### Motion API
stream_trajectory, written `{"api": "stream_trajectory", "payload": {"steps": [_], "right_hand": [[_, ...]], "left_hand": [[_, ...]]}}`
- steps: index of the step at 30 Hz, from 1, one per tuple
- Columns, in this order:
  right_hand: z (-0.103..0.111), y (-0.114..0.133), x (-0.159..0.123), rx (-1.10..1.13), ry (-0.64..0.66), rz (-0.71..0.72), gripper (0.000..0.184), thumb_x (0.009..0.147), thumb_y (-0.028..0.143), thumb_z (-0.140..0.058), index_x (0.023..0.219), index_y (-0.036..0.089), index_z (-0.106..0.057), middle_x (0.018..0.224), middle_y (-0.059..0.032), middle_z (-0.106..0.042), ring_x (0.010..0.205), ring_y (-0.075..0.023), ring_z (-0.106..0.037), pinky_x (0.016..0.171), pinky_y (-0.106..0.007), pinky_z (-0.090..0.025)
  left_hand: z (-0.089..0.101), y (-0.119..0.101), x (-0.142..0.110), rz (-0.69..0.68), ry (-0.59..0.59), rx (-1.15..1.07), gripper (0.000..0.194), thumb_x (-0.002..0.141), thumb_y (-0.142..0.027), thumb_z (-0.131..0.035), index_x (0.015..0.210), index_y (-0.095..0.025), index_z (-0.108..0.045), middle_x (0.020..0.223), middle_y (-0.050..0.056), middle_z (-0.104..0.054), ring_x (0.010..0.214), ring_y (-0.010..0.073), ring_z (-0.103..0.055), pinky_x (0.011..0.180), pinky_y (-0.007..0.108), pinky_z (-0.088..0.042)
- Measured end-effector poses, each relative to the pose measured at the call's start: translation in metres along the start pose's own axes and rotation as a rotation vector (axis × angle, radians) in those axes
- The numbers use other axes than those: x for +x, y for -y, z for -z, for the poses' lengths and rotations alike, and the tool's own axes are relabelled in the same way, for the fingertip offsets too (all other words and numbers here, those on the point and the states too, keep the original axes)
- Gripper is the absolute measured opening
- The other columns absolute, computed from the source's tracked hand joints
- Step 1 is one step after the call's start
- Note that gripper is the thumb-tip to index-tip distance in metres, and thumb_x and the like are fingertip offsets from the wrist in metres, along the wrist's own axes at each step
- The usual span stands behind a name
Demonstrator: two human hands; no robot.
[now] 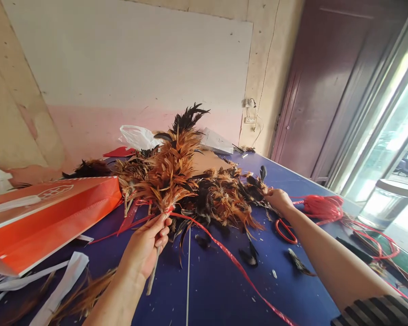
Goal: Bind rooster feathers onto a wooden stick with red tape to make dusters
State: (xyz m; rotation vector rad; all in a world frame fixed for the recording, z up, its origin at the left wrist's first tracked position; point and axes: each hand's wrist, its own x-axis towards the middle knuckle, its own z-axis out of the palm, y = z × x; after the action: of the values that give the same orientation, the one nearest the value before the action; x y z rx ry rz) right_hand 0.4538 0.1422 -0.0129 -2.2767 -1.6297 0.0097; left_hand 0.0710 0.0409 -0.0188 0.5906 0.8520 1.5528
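With twelve o'clock toward the wall, my left hand (152, 236) has its grip closed around the stick (153, 274) of the feather duster (172, 174), just below a red binding (169, 210). The duster stands tilted near the middle of my view, its brown plumes rising to a black tip toward twelve. From the binding, a red strip (221, 248) curves down across the blue surface (217, 290) toward five o'clock. My right hand (278, 200), at three, has its fingers at the dark feathers on the right end of the loose feather pile (224, 197); I cannot tell whether that grip is closed on any. The pile lies just right of the duster. Beyond the right hand, near three, sits a bundle of red cord (323, 208). At nine, an orange-and-white bag (63, 217) lies on its side, with white strips (63, 287) at eight. A clear plastic bag (138, 136) lies toward eleven, behind the duster.
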Motion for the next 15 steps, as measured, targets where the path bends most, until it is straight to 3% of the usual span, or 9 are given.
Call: {"api": "stream_trajectory", "payload": {"steps": [5, 9, 15], "right_hand": [[0.006, 0.026, -0.018, 0.041, -0.04, 0.104, 0.033, 0.075, 0.029, -0.05, 0.102, 0.019, -0.066, 0.1, -0.0101, -0.066, 0.094, -0.0246, -0.059, 0.074, -0.031, -0.042], [-0.008, 0.051, -0.032, 0.112, 0.032, 0.2, 0.022, 0.073, 0.028, -0.053, 0.087, 0.024, -0.07, 0.09, -0.0034, -0.068, 0.089, -0.0185, -0.061, 0.073, -0.025, -0.042], [-0.029, 0.062, -0.029, 0.219, 0.08, 0.051, 0.013, 0.059, 0.011, -0.062, 0.068, 0.013, -0.07, 0.084, -0.0146, -0.066, 0.088, -0.0284, -0.06, 0.073, -0.034, -0.042]], "left_hand": [[-0.002, 0.002, -0.002, 0.017, 0.013, 0.015, 0.013, 0.074, -0.009, -0.06, 0.083, -0.007, -0.069, 0.072, 0.006, -0.058, 0.045, 0.0008, -0.04, 0.033, 0.008, -0.025], [-0.002, 0.003, -0.003, 0.025, 0.02, 0.006, 0.014, 0.074, -0.009, -0.06, 0.085, -0.008, -0.069, 0.07, 0.005, -0.057, 0.044, 0.0004, -0.039, 0.032, 0.008, -0.025], [-0.002, 0.002, -0.002, 0.025, 0.01, -0.006, 0.011, 0.075, -0.008, -0.059, 0.08, -0.007, -0.069, 0.069, 0.005, -0.056, 0.044, 0.0006, -0.039, 0.032, 0.008, -0.026]]}}
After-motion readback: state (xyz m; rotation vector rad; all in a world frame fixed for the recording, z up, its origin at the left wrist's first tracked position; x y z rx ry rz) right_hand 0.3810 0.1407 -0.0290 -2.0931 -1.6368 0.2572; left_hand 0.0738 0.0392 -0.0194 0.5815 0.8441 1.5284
